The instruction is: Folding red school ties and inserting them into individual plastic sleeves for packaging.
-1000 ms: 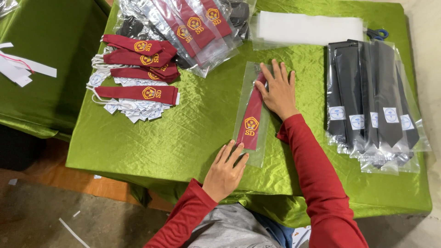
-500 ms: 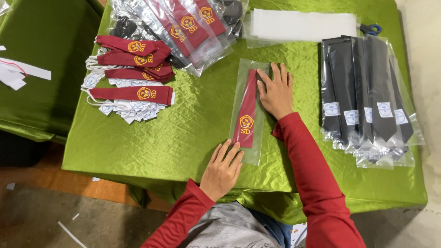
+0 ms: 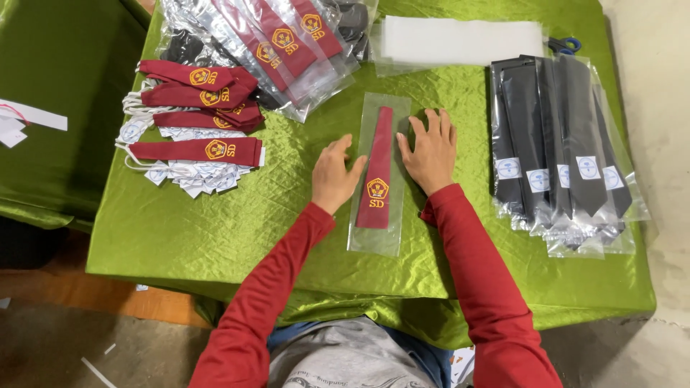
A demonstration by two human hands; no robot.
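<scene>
- Now your left hand (image 3: 336,174) lies flat on the green cloth of the table (image 3: 215,230), fingers open and holding nothing, its thumb touching the left edge of the clear sleeve (image 3: 379,179).
- Your right hand (image 3: 430,152) lies flat too, fingers spread and gripping nothing, pressed down at the sleeve's right edge.
- Between your hands sits the maroon tie (image 3: 376,172) inside that clear sleeve, lying lengthwise near the middle of the table, its wide end with the gold emblem pointing toward the near edge.
- Toward the left edge you have loose maroon ties (image 3: 194,108) stacked crosswise on a scatter of white tags (image 3: 190,176).
- At the far edge, left of centre, a heap of bagged maroon ties (image 3: 277,47) fans out.
- Along the far edge, right of centre, lies a flat stack of empty clear sleeves (image 3: 460,42).
- By the right edge, well apart from your right hand, bagged dark ties (image 3: 557,144) lie overlapped side by side, each with a small white label.
</scene>
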